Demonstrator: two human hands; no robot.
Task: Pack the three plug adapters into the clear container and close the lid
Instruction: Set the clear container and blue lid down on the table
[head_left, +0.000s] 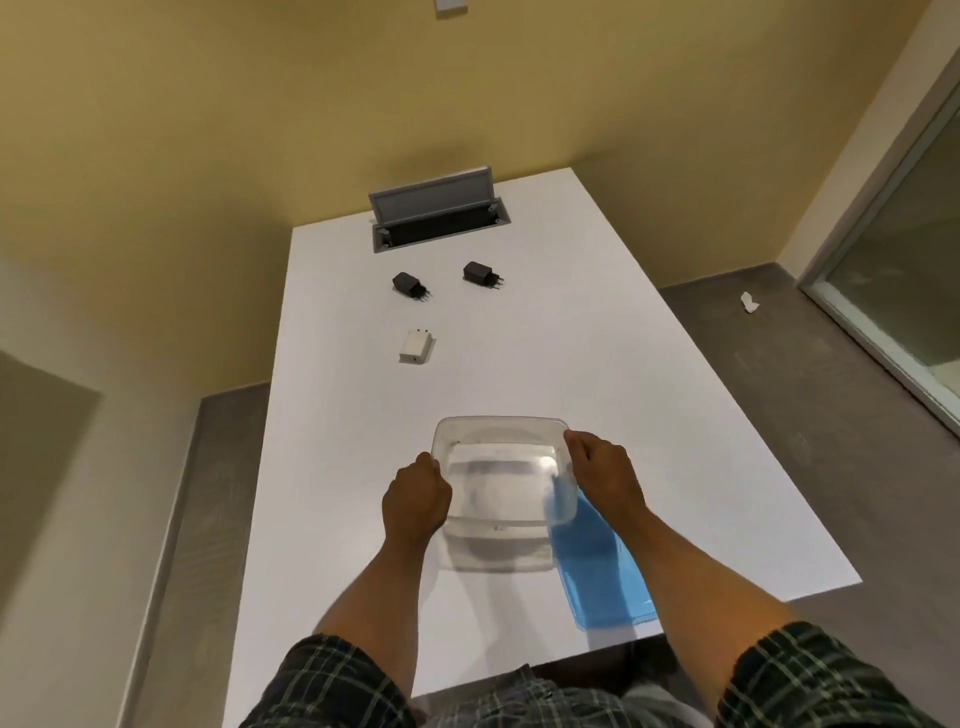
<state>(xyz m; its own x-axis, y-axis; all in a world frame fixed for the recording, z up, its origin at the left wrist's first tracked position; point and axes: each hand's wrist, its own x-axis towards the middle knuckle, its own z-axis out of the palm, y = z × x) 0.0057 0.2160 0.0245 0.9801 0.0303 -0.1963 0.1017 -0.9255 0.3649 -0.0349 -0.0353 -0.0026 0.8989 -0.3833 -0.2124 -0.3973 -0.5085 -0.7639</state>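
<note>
The clear container (500, 486) is held a little above the white table (649, 415), lidless, nothing inside it. My left hand (415, 501) grips its left rim and my right hand (605, 475) grips its right rim. Its blue lid (597, 571) lies flat on the table under and behind my right wrist, near the front edge. Farther up the table lie three plug adapters: a white one (416, 346) nearest, a black one (409, 285) behind it on the left, and another black one (481, 274) to the right.
A grey cable hatch (439, 215) stands open at the table's far end, against the yellow wall. A crumpled white scrap (749, 303) lies on the grey floor at the right, near a glass door.
</note>
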